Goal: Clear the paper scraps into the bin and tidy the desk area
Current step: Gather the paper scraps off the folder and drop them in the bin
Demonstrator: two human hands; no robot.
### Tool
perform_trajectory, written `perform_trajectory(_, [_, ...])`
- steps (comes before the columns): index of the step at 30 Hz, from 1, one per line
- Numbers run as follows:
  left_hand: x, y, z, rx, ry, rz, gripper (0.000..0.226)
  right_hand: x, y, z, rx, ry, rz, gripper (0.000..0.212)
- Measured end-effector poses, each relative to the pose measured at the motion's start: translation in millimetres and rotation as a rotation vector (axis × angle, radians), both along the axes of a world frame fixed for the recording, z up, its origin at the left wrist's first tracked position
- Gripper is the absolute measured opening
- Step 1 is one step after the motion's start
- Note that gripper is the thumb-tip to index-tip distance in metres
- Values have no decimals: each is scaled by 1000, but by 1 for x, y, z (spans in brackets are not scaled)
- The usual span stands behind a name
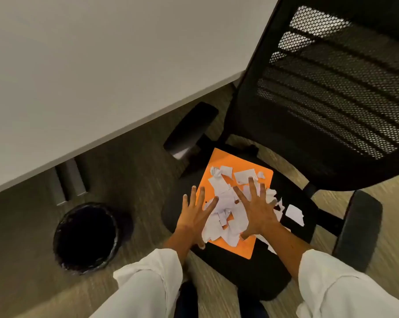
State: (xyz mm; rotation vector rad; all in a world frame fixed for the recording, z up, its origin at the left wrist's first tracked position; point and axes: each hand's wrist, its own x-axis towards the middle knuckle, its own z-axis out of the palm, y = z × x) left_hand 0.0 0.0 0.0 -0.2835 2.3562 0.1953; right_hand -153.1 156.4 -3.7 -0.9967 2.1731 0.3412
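White paper scraps (pixel 226 210) lie heaped on an orange folder (pixel 230 161) that rests on the black seat of an office chair (pixel 251 271). My left hand (pixel 194 216) is spread flat at the folder's left edge, fingers apart, touching the heap's left side. My right hand (pixel 258 210) is spread over the heap's right side, fingers apart. One scrap (pixel 294 214) lies off the folder on the seat to the right. A round black bin (pixel 86 237) with a dark liner stands on the floor to the left of the chair.
A white desk top (pixel 90 76) fills the upper left, its edge running diagonally above the bin. The chair's mesh back (pixel 336 92) rises at the upper right, with armrests (pixel 358 228) at both sides. Grey desk legs (pixel 70 180) stand behind the bin. Wood-look floor lies around.
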Motion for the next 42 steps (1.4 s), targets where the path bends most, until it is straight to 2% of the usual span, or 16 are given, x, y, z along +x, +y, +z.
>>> perform_trajectory(6, [-4, 15, -51, 146, 20, 40, 143, 4, -8, -63, -39, -13, 40, 160])
perform_trajectory(11, [-21, 15, -90, 140, 64, 75, 130, -3, -16, -104, -44, 36, 69, 150])
perform_trajectory(15, [-20, 15, -116, 165, 96, 54, 111, 1, -9, -124, -72, 14, 106, 122])
perform_trajectory(19, [-20, 20, -125, 212, 232, 131, 79, 1, -1, -128, -213, -15, 74, 70])
perform_trajectory(21, [-21, 23, -125, 260, 374, 258, 52, 2, 3, -128, -277, 4, 26, 46])
perform_trajectory(23, [-24, 26, -123, 309, 481, 462, 30, 1, 6, -128, -360, -11, -35, 33])
perform_trajectory(26, [-31, 24, -118, 438, 550, 673, 32, -4, 7, -120, -557, -59, -163, 21])
perform_trajectory(29, [-29, 13, -109, 535, 668, 760, 35, -10, 9, -100, -666, -106, -239, 19])
perform_trajectory(34, [1, -7, -96, 644, 907, 931, 23, -19, 27, -60, -812, -27, -324, 20])
perform_trajectory(39, [29, -26, -87, 744, 925, 1166, 21, -18, 41, -32, -858, -2, -605, 25])
perform_trajectory(42, [45, -35, -79, 905, 980, 1341, 24, -11, 42, -17, -887, -41, -796, 25])
